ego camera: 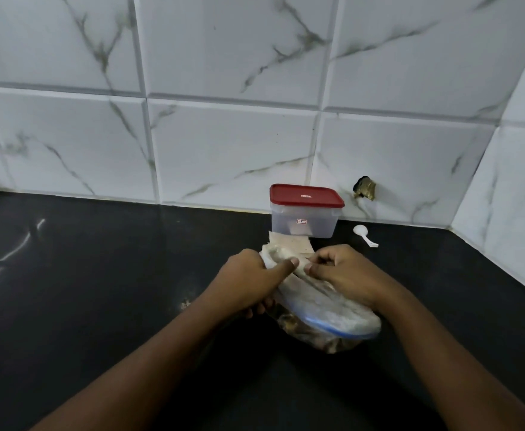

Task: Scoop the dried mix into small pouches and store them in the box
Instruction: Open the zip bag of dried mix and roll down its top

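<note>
A clear plastic bag of brown dried mix (326, 321) lies on the black counter, with a blue strip across it. My left hand (252, 278) grips the bag's twisted top from the left. My right hand (345, 272) pinches the same top from the right. Just behind my hands lies a small stack of pale pouches (289, 244). A clear box with a red lid (305, 211) stands shut against the wall. A white scoop (365, 234) lies to the right of the box.
The black counter (99, 275) meets a white marble-tiled wall at the back and on the right. A chipped hole (364, 188) shows in the tile near the box. A few crumbs (186, 303) lie left of the bag.
</note>
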The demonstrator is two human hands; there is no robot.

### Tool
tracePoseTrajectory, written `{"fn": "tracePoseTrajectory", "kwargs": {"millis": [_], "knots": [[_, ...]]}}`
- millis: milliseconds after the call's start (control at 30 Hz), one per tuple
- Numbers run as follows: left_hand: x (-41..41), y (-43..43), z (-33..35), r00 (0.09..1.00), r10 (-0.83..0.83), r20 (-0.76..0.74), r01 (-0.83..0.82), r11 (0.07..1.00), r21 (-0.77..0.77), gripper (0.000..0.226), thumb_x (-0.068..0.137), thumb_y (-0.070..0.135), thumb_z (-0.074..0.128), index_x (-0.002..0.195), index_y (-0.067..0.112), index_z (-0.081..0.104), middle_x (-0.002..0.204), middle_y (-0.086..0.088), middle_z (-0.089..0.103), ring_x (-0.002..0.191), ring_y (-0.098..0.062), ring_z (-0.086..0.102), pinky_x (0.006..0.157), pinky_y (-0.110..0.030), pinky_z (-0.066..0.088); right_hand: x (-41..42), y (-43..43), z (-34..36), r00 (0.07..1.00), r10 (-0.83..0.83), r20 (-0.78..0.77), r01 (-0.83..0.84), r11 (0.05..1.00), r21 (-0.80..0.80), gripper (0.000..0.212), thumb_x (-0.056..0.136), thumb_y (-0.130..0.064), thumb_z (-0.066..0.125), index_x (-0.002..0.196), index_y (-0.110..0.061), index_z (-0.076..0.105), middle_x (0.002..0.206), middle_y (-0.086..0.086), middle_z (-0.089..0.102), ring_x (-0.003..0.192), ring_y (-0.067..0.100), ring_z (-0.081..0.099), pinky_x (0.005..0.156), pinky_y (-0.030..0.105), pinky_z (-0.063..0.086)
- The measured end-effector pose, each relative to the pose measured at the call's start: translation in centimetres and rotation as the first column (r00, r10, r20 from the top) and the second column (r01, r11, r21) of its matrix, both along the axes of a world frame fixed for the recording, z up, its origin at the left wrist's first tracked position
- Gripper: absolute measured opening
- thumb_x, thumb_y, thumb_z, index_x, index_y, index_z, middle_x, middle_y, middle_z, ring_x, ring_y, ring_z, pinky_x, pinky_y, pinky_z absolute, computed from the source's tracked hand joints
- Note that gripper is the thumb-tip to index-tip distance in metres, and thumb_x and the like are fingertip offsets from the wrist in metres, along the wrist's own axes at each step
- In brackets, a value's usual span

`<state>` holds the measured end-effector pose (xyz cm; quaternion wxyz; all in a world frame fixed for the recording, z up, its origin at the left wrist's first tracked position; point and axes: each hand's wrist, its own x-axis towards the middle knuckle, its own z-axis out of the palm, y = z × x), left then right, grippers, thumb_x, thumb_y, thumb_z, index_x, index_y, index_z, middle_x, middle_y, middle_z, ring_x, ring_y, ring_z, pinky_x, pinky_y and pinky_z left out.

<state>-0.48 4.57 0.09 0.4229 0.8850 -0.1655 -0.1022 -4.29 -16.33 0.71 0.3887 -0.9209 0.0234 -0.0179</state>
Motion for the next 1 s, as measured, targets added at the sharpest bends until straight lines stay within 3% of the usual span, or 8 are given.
{"fn": "tracePoseTrajectory", "kwargs": {"millis": [200,300,433,533,600,800,900,1000], "knots": [[-0.3,-0.3,0.3,0.991,0.045,-0.124,-0.081,0.951,-0.297,0.025,0.098,0.009,0.059,0.091,-0.011,0.070,0.073,-0.021,0.075,0.056,-0.025,0.071,0.060,-0.039,0.064,0.4,0.6,0.5,0.999,-0.006,-0.039,0.025,0.859,0.512,0.014,0.093,0.005,0.058,0.084,-0.001,0.066,0.070,0.009,0.064,0.060,0.016,0.060,0.057,0.024,0.050],[-0.7,-1.3,0.9,0.853,-0.096,-0.513,-0.344,0.637,-0.690,0.022,0.104,0.001,0.048,0.100,-0.010,0.067,0.086,-0.023,0.075,0.073,-0.029,0.073,0.063,-0.038,0.062,0.6,0.6,0.7,0.994,-0.079,-0.074,0.108,0.776,0.622,0.014,0.088,0.007,0.048,0.088,-0.001,0.061,0.070,0.013,0.052,0.058,0.019,0.052,0.052,0.022,0.047],[-0.4,-1.4,0.6,0.600,-0.314,-0.735,-0.633,0.374,-0.677,0.032,0.107,0.003,0.036,0.108,-0.009,0.065,0.090,-0.025,0.074,0.089,-0.037,0.069,0.071,-0.048,0.055,1.1,-0.1,0.2,0.960,-0.156,-0.231,0.278,0.590,0.758,0.021,0.091,-0.005,0.050,0.071,-0.005,0.058,0.068,0.013,0.055,0.060,0.023,0.054,0.064,0.034,0.047],[-0.3,-1.6,0.3,0.568,-0.295,-0.768,-0.693,0.333,-0.640,0.036,0.103,0.000,0.031,0.104,-0.012,0.065,0.089,-0.024,0.069,0.085,-0.036,0.065,0.086,-0.048,0.053,1.1,-0.2,-0.4,0.981,-0.123,-0.152,0.189,0.797,0.573,0.038,0.105,-0.032,0.058,0.087,-0.004,0.075,0.080,0.012,0.068,0.070,0.019,0.063,0.072,0.035,0.048],[0.0,-1.8,-0.1,0.546,-0.285,-0.788,-0.716,0.329,-0.616,0.036,0.099,0.002,0.032,0.100,-0.009,0.065,0.085,-0.020,0.065,0.078,-0.033,0.060,0.093,-0.048,0.052,0.9,0.4,-0.5,0.992,-0.082,-0.091,0.119,0.835,0.538,0.037,0.106,-0.033,0.057,0.099,-0.002,0.075,0.080,0.007,0.071,0.069,0.013,0.064,0.068,0.027,0.051],[1.7,0.1,0.1,0.546,-0.295,-0.784,-0.688,0.376,-0.621,0.048,0.095,0.046,0.047,0.065,0.008,0.053,0.048,0.002,0.034,0.030,-0.013,0.032,0.043,-0.012,0.031,0.5,0.0,0.3,0.939,-0.050,-0.341,0.317,0.517,0.795,0.026,0.098,-0.013,0.055,0.083,0.000,0.073,0.070,0.015,0.068,0.063,0.025,0.064,0.067,0.036,0.055],[1.6,1.0,0.9,0.709,-0.197,-0.677,-0.437,0.631,-0.641,0.046,0.097,0.039,0.056,0.069,0.003,0.062,0.050,-0.008,0.057,0.034,-0.018,0.053,0.040,-0.017,0.044,0.3,-0.6,0.3,0.912,-0.193,-0.361,0.375,0.747,0.549,0.028,0.094,-0.025,0.053,0.069,-0.013,0.059,0.053,0.002,0.051,0.047,0.016,0.046,0.048,0.027,0.038],[2.8,0.9,-0.5,0.917,0.072,-0.392,-0.268,0.839,-0.473,0.029,0.094,0.035,0.072,0.099,0.006,0.070,0.094,-0.017,0.075,0.079,-0.026,0.073,0.071,-0.041,0.064,0.3,-0.7,-0.1,0.935,-0.237,-0.264,0.306,0.916,0.259,0.037,0.099,-0.044,0.050,0.081,-0.014,0.061,0.067,0.003,0.055,0.059,0.017,0.050,0.053,0.028,0.040]]}}
